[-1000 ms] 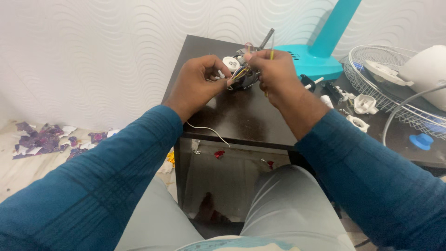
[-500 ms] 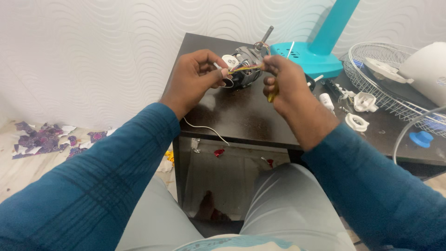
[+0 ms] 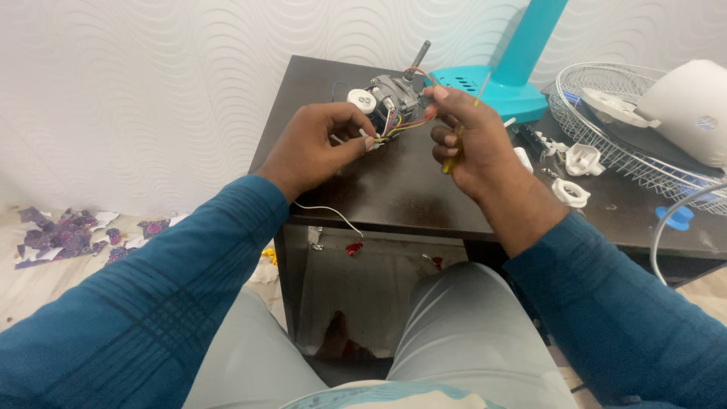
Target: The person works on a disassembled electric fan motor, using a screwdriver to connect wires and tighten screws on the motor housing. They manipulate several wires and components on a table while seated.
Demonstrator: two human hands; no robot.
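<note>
1. The left hand [image 3: 314, 148] sits near the middle of the view, fingers curled shut, pinching a bundle of coloured wires [image 3: 394, 129] between thumb and fingertips.
2. Those wires run up toward one o'clock into a small grey motor [image 3: 394, 95], held just above the dark table [image 3: 394, 189]; whether the motor touches the tabletop cannot be told.
3. A white round part [image 3: 361, 99] sits on the motor's side at nine o'clock, and a metal shaft [image 3: 419, 57] sticks out tilted toward one o'clock.
4. The right hand [image 3: 473, 148] lies at three o'clock of the left hand, closed, its thumb and forefinger touching the wires beside the motor.
5. The same hand's lower fingers grip a yellow-handled screwdriver [image 3: 454, 144]; its thin tip pokes out above the hand.
6. A teal fan stand [image 3: 507, 72] rises behind the right hand, at twelve o'clock.
7. A white wire fan guard [image 3: 621, 144] lies at three o'clock, with a white fan housing [image 3: 685, 110] on it.
8. Small white plastic parts [image 3: 569, 191] lie on the table near the right wrist.
9. A thin white cord [image 3: 333, 212] hangs over the table's front edge below the left hand.
</note>
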